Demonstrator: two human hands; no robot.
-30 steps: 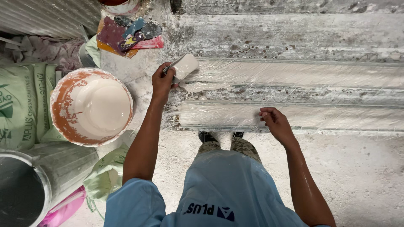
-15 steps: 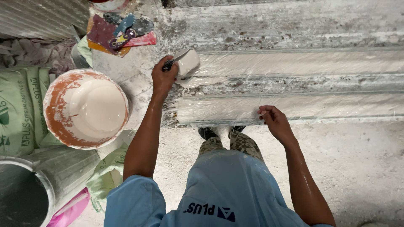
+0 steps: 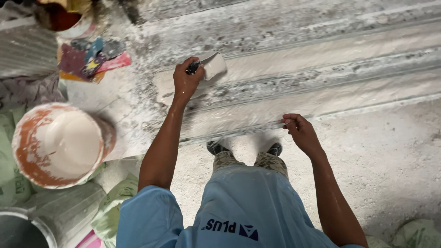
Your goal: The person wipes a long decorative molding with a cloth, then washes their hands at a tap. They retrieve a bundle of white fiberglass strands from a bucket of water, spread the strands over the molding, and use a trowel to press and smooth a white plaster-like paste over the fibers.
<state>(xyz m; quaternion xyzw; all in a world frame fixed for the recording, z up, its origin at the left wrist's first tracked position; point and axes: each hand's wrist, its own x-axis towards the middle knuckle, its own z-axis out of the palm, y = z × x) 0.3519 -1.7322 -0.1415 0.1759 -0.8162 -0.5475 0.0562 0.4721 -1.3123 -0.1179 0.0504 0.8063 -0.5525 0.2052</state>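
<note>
Dusty plaster yard floor, long white moulding strips running from 9 to 3 o'clock.

Head view: left hand (image 3: 185,81) clenched on a dark-handled brush (image 3: 207,67), wet head resting on the upper moulding (image 3: 294,69) at 11 o'clock; right hand (image 3: 299,132) pinching the near strip's edge (image 3: 239,123) at 3 o'clock. Plaster-filled bucket (image 3: 56,146) waiting at 9 o'clock. Best done with long, even strokes along the groove, reloading before dragging dry.
</note>
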